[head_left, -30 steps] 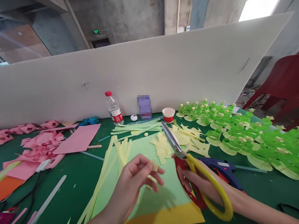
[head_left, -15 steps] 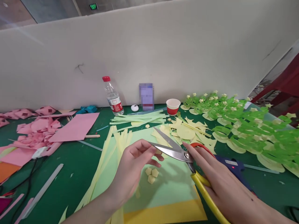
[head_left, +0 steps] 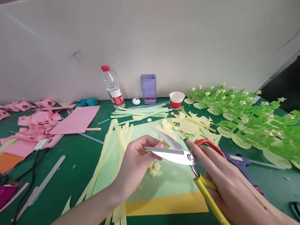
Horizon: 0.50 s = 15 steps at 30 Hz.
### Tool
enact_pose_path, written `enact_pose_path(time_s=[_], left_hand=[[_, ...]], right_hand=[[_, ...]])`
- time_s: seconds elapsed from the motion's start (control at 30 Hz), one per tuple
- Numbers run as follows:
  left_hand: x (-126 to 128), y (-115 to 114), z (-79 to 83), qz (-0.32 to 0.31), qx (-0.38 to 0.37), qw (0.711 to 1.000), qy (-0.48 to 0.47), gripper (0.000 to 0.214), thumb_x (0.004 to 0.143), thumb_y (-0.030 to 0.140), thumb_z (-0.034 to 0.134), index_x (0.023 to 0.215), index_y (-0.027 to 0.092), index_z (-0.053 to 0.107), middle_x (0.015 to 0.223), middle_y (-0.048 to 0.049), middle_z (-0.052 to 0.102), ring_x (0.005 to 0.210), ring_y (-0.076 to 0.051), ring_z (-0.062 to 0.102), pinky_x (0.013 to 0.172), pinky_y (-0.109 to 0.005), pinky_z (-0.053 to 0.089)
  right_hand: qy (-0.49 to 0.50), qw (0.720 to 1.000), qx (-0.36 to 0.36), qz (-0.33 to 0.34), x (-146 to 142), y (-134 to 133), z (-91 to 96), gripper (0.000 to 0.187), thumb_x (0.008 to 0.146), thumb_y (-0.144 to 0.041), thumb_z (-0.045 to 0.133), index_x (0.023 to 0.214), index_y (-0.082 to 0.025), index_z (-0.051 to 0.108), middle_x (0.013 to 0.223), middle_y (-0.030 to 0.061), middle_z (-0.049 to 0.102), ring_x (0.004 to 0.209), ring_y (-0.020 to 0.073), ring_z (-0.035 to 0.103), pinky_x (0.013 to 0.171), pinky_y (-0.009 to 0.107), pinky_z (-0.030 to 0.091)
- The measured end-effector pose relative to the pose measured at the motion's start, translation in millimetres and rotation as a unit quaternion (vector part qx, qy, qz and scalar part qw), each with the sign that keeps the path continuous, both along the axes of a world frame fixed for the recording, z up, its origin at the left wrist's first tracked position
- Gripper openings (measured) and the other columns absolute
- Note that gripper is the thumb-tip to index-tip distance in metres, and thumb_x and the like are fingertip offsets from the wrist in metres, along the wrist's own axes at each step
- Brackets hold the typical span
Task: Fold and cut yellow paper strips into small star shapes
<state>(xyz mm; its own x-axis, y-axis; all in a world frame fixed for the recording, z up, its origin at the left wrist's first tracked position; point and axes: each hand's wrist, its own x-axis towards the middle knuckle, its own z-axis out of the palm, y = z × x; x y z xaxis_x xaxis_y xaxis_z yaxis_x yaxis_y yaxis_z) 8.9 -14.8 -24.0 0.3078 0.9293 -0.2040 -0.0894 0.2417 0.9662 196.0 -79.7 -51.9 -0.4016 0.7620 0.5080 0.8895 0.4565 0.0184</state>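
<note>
My right hand (head_left: 225, 184) grips large scissors (head_left: 180, 153) with one red and one yellow handle; the steel blades are parted and point left. My left hand (head_left: 136, 162) is closed in a pinch, holding a small pale yellow paper piece between the blades. Small folded yellow paper bits (head_left: 154, 167) lie just below, on a light green paper sheet (head_left: 173, 181) that overlaps a yellow sheet (head_left: 168, 204).
On the green table (head_left: 77, 162) lie yellow-green paper strips (head_left: 122, 137), pink paper scraps (head_left: 39, 123), a water bottle (head_left: 112, 87), a red and white paper cup (head_left: 176, 99), a blue glue gun (head_left: 241, 164) and several green paper trees (head_left: 246, 115). A white board (head_left: 164, 40) stands behind.
The scissors swung from pointing away to pointing left, blades parted. My left hand rose from the paper to the blades with a small piece. The view tilted down.
</note>
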Motion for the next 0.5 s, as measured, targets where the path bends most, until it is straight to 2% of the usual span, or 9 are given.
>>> enact_pose_path(time_s=[0.07, 0.27, 0.5], left_hand=[[0.4, 0.0, -1.6, 0.004, 0.000, 1.000, 0.001, 0.010, 0.072, 0.022, 0.069, 0.063, 0.018, 0.066, 0.060, 0.0050, 0.062, 0.058, -0.005, 0.055, 0.052, -0.009, 0.042], [0.1, 0.5, -4.1, 0.001, 0.006, 1.000, -0.008, 0.009, 0.074, 0.015, 0.064, 0.069, 0.019, 0.069, 0.068, 0.0038, 0.067, 0.065, -0.007, 0.063, 0.057, -0.011, 0.048], [-1.9, -0.8, -4.0, 0.002, 0.018, 1.000, -0.013, 0.015, 0.074, 0.011, 0.062, 0.069, 0.022, 0.071, 0.065, 0.0056, 0.068, 0.063, -0.006, 0.065, 0.058, -0.010, 0.050]], right_hand=[[0.000, 1.000, -0.001, -0.002, 0.1, -0.3, -0.5, 0.082, 0.065, -0.001, 0.031, 0.144, -0.006, 0.010, 0.081, 0.0143, 0.062, 0.069, 0.0241, 0.067, 0.052, 0.028, 0.057], [0.004, 1.000, -0.009, -0.011, 1.3, 0.2, -0.6, 0.074, 0.061, -0.002, 0.032, 0.135, -0.007, 0.028, 0.080, 0.0150, 0.061, 0.063, 0.0233, 0.066, 0.047, 0.028, 0.057], [0.002, 1.000, -0.007, -0.008, 2.4, 2.7, -0.3, 0.079, 0.059, -0.003, 0.035, 0.138, -0.007, 0.024, 0.075, 0.0139, 0.061, 0.055, 0.0235, 0.061, 0.038, 0.029, 0.053]])
